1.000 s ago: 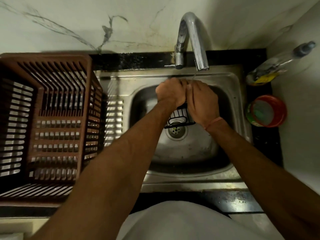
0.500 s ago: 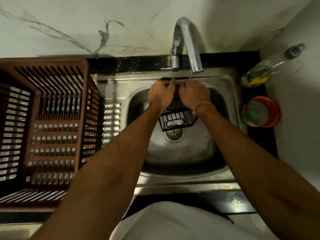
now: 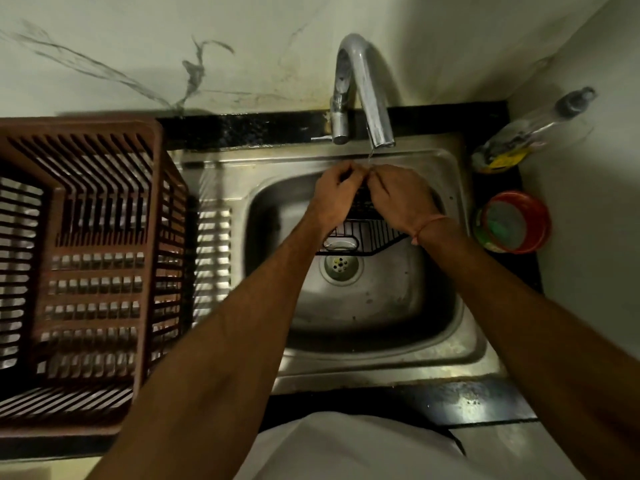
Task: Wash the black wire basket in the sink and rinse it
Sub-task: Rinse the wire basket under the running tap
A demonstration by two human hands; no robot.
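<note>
Basket [image 3: 363, 233]: black wire, held up over the sink [image 3: 460, 348] bowl, its low edge above the drain [image 3: 340, 265], its upper part hidden behind both hands. Sits just under the tap [image 3: 367, 91] spout; a thin stream falls between the knuckles onto the top wires

Left hand [image 3: 334, 199]: fingers curled round the top wire, clamped on it. Right hand [image 3: 401, 199]: fingers curled likewise round the top of the basket, just beside the left; red thread at the wrist

Surroundings: brown crate [image 3: 83, 271] on the counter to the left, soap bottle [image 3: 530, 133] and red tub [image 3: 516, 221] to the right, well apart from the hands

Risks, as judgement:
- Stream is thin and lands at one spot, so the lower wires may stay unrinsed unless the basket is turned through it
- Wet wire under fingertip grips could slip and drop into the bowl
- Both grips sit at the top, so the wire beneath the fingers gets no water
- Tilting may throw spray toward the crate
</note>
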